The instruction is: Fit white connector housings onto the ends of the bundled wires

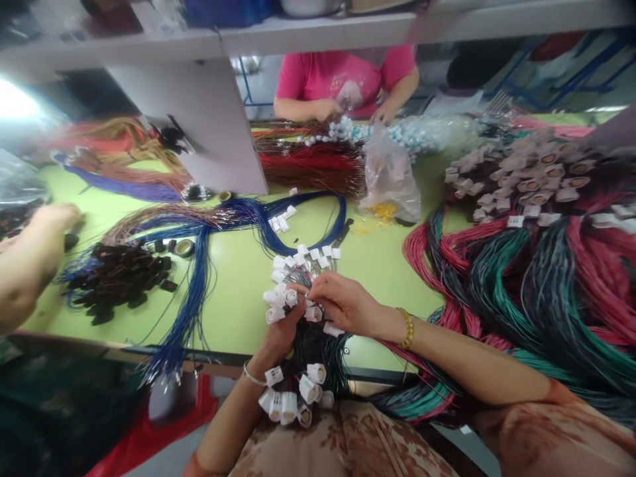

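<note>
In front of me at the table's near edge, my left hand (285, 332) is closed around a bundle of thin dark wires (303, 348) tipped with white plastic connectors (281, 296). My right hand (348, 301) pinches at the bundle beside the left thumb; whatever sits between its fingertips is too small to make out. More white connectors (285, 405) hang below the left wrist, over my lap. Behind the bundle, a loop of blue wires (342, 212) lies on the green tabletop (387, 265).
On the right are thick red, black and green wire bundles (527, 265) under piled white connectors (541, 165). Black connectors (119, 278) and blue wires (196, 285) lie left. A plastic bag (392, 172) stands behind. A co-worker's arm (30, 258) reaches in left; another person (348, 79) sits opposite.
</note>
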`<action>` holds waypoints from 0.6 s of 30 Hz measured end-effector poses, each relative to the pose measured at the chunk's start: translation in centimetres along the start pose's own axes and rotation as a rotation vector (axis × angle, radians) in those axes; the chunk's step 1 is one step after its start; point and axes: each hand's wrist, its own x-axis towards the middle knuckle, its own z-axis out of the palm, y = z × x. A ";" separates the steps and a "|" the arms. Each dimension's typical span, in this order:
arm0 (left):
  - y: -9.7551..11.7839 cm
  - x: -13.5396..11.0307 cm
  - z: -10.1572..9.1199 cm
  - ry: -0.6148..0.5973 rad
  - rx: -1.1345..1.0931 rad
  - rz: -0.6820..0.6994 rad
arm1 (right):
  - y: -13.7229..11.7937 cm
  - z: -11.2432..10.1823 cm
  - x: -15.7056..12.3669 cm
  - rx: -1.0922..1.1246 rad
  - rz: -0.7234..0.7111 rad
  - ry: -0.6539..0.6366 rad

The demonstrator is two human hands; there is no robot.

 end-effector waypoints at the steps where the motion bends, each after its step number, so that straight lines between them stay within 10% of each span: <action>1: 0.0 0.0 0.0 -0.021 0.004 0.004 | 0.0 0.1 0.0 -0.012 -0.003 0.001; 18: -0.9 0.1 0.2 0.133 0.059 -0.021 | -0.3 0.7 -0.9 -0.356 0.158 -0.388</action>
